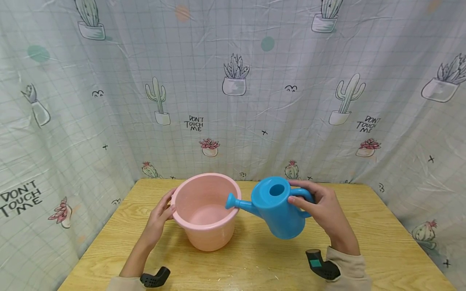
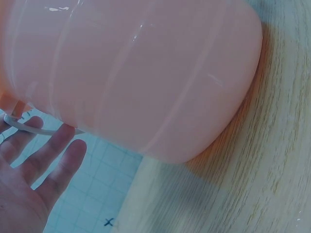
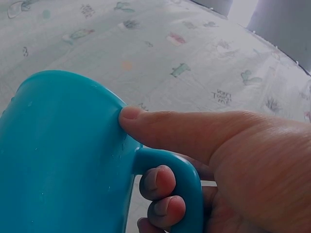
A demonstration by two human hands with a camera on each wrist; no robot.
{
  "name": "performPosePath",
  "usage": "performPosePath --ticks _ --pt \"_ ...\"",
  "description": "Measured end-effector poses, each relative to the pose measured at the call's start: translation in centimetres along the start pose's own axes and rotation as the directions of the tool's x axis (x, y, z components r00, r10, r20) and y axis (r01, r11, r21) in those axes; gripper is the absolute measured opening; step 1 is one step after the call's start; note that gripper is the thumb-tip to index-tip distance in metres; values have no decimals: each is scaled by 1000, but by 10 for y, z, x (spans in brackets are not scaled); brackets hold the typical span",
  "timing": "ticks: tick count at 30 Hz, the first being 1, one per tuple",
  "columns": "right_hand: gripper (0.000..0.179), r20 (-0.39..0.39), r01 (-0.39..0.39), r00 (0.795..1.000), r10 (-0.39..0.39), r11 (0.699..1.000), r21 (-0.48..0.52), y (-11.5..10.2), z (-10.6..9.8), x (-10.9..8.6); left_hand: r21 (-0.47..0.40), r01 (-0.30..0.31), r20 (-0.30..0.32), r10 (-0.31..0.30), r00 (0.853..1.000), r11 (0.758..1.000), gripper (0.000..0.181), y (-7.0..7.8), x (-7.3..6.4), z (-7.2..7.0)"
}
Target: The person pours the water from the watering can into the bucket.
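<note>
A pink bucket [image 1: 209, 238] stands on the wooden table, its wide mouth facing up. My left hand [image 1: 160, 216] holds it at the left side of the rim; in the left wrist view several fingers [image 2: 51, 158] lie against its wall near a thin pale handle. A blue watering can [image 1: 282, 214] is tilted to the left, its spout end [image 1: 231, 201] over the bucket's right rim. My right hand [image 1: 320, 206] grips the can's handle [image 3: 194, 194], fingers curled through the loop and thumb pressed on the can's body. I see no water coming from the spout.
The yellow wooden table [image 1: 262, 266] carries small wet-looking specks near its front. A pale curtain [image 1: 269, 113] printed with cacti and lettering hangs behind and at both sides. Each wrist bears a black device [image 1: 322, 264].
</note>
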State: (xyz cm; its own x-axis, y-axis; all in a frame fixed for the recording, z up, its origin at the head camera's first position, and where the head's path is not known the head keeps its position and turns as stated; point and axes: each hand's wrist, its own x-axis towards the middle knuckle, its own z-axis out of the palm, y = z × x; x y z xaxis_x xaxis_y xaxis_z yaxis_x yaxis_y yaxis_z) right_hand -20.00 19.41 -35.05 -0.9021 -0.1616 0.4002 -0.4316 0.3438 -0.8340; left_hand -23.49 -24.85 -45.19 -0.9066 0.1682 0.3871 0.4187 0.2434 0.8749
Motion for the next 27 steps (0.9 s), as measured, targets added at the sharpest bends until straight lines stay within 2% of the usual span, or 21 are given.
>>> performPosePath --ticks 27 --pt "41 -9 12 1000 -12 1000 -9 -6 2 0 0 3 -1 -3 1000 1000 51 -1 0 0"
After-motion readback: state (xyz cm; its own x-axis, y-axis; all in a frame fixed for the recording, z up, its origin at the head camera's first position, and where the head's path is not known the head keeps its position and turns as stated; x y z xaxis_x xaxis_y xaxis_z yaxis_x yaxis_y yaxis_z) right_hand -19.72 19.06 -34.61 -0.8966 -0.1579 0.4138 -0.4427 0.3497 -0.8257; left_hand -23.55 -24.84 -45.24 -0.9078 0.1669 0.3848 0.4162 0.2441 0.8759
